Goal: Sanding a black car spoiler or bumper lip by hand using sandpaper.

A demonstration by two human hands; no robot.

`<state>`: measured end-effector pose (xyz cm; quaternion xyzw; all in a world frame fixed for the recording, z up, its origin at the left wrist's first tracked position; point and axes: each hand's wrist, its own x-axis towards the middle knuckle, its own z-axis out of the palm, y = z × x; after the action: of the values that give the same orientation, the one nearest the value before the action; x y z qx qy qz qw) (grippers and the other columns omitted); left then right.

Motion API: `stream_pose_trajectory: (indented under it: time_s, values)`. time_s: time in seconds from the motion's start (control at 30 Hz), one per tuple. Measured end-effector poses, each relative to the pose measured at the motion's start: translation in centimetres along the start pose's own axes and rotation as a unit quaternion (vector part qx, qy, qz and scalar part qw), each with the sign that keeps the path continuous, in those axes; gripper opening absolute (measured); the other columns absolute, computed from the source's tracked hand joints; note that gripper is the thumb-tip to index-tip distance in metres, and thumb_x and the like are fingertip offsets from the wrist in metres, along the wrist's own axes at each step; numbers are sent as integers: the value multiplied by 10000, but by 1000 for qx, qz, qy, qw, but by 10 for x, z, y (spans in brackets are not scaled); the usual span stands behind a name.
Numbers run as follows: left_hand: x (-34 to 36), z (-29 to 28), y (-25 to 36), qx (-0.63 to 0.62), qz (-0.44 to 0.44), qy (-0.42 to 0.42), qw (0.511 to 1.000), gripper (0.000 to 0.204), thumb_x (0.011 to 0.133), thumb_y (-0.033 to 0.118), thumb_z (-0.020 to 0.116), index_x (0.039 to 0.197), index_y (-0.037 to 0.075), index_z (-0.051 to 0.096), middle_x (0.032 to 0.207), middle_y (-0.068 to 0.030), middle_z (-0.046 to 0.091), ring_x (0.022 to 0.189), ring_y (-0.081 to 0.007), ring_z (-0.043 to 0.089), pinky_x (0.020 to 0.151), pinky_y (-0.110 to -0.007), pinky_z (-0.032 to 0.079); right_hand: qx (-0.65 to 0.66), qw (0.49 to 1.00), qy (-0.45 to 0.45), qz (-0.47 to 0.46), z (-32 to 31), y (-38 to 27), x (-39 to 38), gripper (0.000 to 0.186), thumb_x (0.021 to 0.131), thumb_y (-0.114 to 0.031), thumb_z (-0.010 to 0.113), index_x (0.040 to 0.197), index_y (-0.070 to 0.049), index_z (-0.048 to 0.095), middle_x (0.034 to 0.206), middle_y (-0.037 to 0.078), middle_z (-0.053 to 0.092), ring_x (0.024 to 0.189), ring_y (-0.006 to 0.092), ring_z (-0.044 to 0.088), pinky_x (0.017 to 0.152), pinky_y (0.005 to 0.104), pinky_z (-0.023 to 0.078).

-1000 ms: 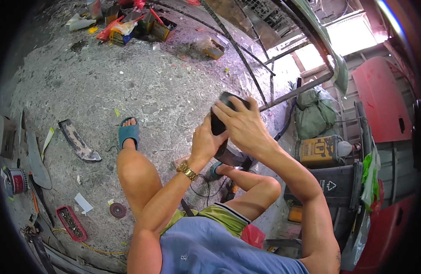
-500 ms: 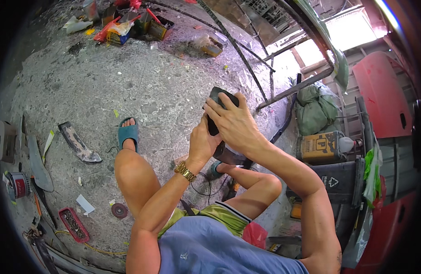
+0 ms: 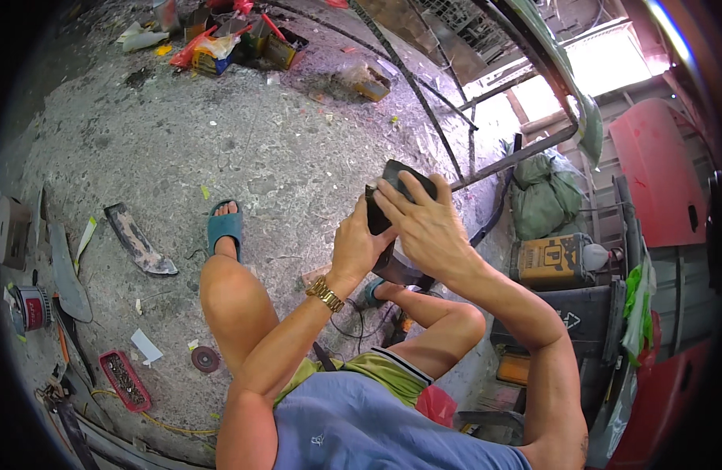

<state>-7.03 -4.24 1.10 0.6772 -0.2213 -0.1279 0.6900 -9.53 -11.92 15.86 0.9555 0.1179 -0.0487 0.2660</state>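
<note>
Left hand [image 3: 355, 247] curled around a black curved strip [image 3: 380, 219], just off centre toward two o'clock; right hand [image 3: 429, 229] half-curled over it, gripping; abrasive disc [image 3: 205, 359] at eight o'clock

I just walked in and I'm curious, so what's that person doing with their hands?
The person has both hands on a dark piece held out in front of them. The left hand grips its near side, and the right hand lies over it. I can't tell exactly what it is. On the floor are a round disc and a curved strip.
</note>
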Motion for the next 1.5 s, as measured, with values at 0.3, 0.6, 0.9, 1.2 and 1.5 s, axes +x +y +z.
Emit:
stream_pose_trajectory:
  time_s: [0.3,0.6,0.9,1.2,1.5]
  values:
    - [4,-4,5,-3,9,8,1000,701,760,313,823,1273,-55,519,937,-286,681,895,-444,674,735,-474,551,36,999,23,-6,6,6,-8,486,835,-180,570,1298,-32,579,1393,73,537,1292,271,448,1078,514,285]
    - [8,-5,7,-19,-14,1,1000,527,767,281,846,1127,-23,610,905,-136,729,794,-198,711,694,-331,543,41,998,-46,-10,-8,63,-59,528,860,-111,521,1386,-157,545,1481,-42,488,1376,199,397,1137,449,208]
    - [6,-8,10,-11,-19,-3,1000,521,776,298,841,1117,-28,618,915,-152,728,818,-213,715,708,-337,546,98,990,71,-67,13,44,-38,568,836,-84,551,1399,-162,527,1481,-23,488,1382,221,396,1145,455,216]
    - [8,-5,13,-40,-11,10,999,508,777,299,841,1095,-30,618,868,-136,725,755,-199,703,664,-328,536,66,995,30,63,8,65,-85,546,841,-44,522,1373,-160,554,1481,-14,490,1369,235,404,1127,475,215]
    - [9,-5,6,-8,-25,-6,1000,659,737,340,835,1216,-25,567,893,-257,693,838,-440,680,698,-468,550,62,997,-19,-43,-14,12,10,423,809,-191,610,1208,-49,614,1341,61,581,1204,258,497,1035,511,312]
